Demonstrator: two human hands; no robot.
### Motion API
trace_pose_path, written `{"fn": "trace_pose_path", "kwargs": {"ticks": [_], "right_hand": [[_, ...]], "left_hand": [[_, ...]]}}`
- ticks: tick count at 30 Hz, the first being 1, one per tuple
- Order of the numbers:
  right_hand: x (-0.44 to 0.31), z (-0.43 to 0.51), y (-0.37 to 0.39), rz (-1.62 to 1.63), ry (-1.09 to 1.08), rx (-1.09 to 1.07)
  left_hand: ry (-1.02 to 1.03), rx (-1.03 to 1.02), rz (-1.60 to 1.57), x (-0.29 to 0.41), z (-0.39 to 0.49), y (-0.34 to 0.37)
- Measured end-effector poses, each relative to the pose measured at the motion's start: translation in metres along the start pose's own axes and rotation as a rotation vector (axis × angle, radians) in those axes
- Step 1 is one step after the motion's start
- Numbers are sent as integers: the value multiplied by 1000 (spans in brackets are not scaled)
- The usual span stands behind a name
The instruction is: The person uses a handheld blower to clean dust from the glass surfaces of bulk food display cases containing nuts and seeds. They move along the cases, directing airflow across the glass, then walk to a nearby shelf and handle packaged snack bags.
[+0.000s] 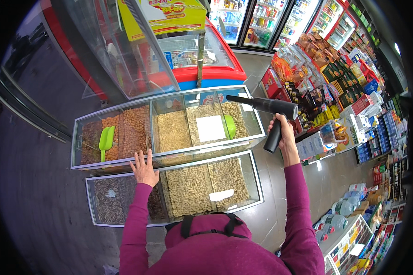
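My right hand (284,132) grips the handle of a black handheld vacuum or blower (272,107), whose narrow nozzle points left over the right end of the upper glass display case (172,152). My left hand (145,170) has its fingers spread at the near edge of that case and holds nothing. Under the clear top lie dry snacks in compartments, with peanuts in shell (239,118) at the right, a green scoop (106,141) at the left and another green scoop (230,126) near the peanuts. A white sheet (211,128) lies between them.
Nearer to me stands a lower glass case (260,185) with more peanuts (188,189). A red-rimmed chest freezer (223,72) is behind the upper case. Packaged snacks (344,86) crowd a display at the right. Large water bottles (334,220) stand at lower right, and a glass door (31,113) is at left.
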State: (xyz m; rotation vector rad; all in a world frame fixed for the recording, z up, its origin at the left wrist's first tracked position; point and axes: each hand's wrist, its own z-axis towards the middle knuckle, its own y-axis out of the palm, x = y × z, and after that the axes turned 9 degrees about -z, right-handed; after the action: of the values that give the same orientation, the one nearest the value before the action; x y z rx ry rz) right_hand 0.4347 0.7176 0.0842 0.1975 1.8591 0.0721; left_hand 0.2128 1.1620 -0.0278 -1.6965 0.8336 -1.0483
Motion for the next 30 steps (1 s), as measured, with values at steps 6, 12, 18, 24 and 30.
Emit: {"fn": "trace_pose_path", "kwargs": {"ticks": [6,12,18,24,30], "right_hand": [[-10,-5,1,-80,33,-82],[-48,-61,-39,-301,139,-206],[-61,-90,-68,-335,156,-155],[-57,-93,-98,-286,79,9],[-42,-71,-110,-168,18,117]], "left_hand": [[10,-11,-1,-3,3,0],[70,81,-2,13,-2,3],[359,90,-148,82,5,25],[468,15,-204,136,11,42],[489,-15,-180,162,11,52]]}}
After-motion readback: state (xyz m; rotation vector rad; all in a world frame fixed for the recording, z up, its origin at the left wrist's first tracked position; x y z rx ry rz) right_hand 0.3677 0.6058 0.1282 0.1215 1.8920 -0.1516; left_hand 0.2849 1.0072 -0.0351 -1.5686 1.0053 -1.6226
